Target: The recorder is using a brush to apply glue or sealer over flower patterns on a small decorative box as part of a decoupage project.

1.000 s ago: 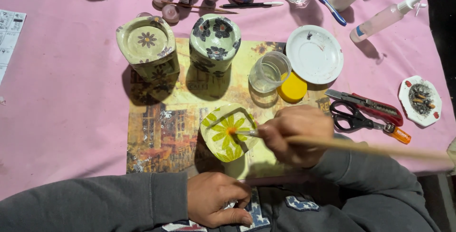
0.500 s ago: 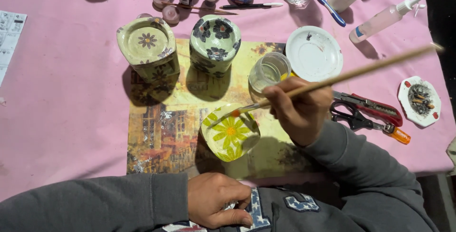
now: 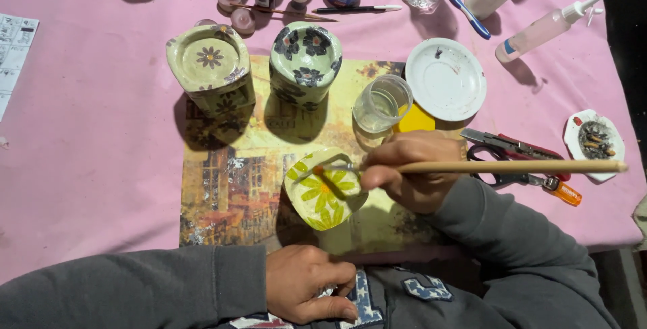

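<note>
Paintbrush (image 3: 499, 166) with a long pale wooden handle lies almost level in the right hand (image 3: 412, 171), whose fingers are closed tight around it near the metal part. Its orange tip touches the small pale-green pot with yellow daisy petals (image 3: 325, 190), which stands near the centre of the printed paper mat (image 3: 229, 194) on the pink tablecloth (image 3: 81, 134).

At 12 o'clock from this pot stands a round green pot with dark flowers (image 3: 304, 65), and at 10 o'clock a square green pot with a flower on its top (image 3: 212, 73). At 1 o'clock is a clear glass cup (image 3: 381, 103), just beside a white round plate (image 3: 445, 78). At 3 o'clock, behind the brush handle, lie scissors with red and black handles (image 3: 512, 148).

The left hand (image 3: 306, 292) rests at 6 o'clock against the grey clothing, fingers curled in; whether it holds something I cannot tell.
</note>
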